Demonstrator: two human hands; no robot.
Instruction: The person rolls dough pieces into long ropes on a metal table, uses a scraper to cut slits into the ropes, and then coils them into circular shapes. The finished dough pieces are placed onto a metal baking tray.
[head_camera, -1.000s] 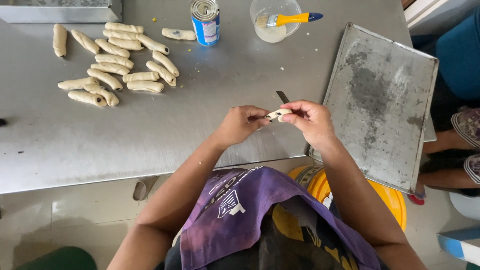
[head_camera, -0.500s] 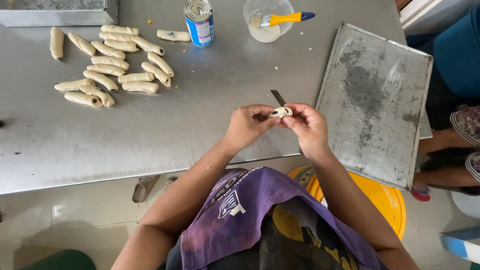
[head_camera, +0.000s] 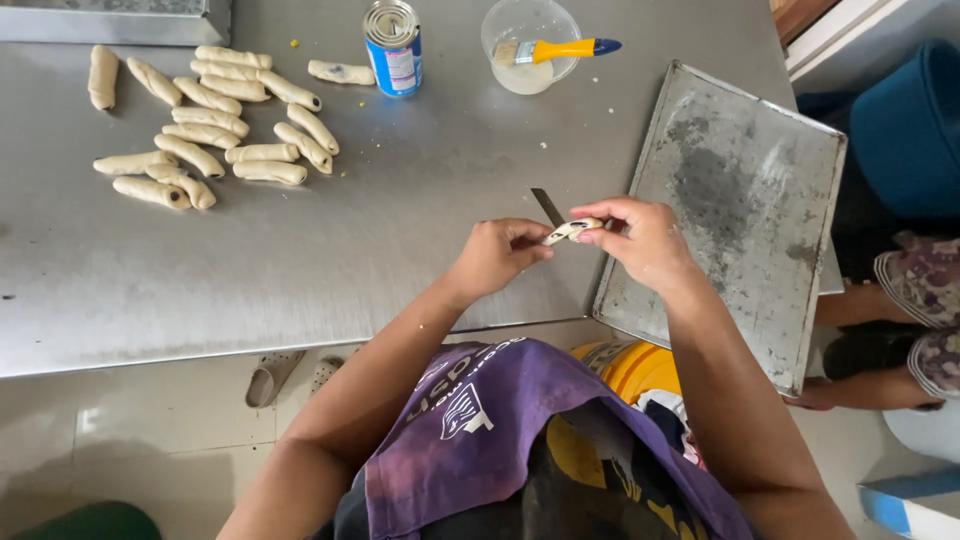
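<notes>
Steel table below, both hands pinch dough piece lying left-right.

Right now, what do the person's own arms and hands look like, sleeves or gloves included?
Both arms are bare from the shoulder down: no sleeves, gloves, watch or rings show. The left hand and right hand are ungloved, with bare fingers. A few pale specks dot the left forearm. A purple printed garment covers the torso.
</notes>
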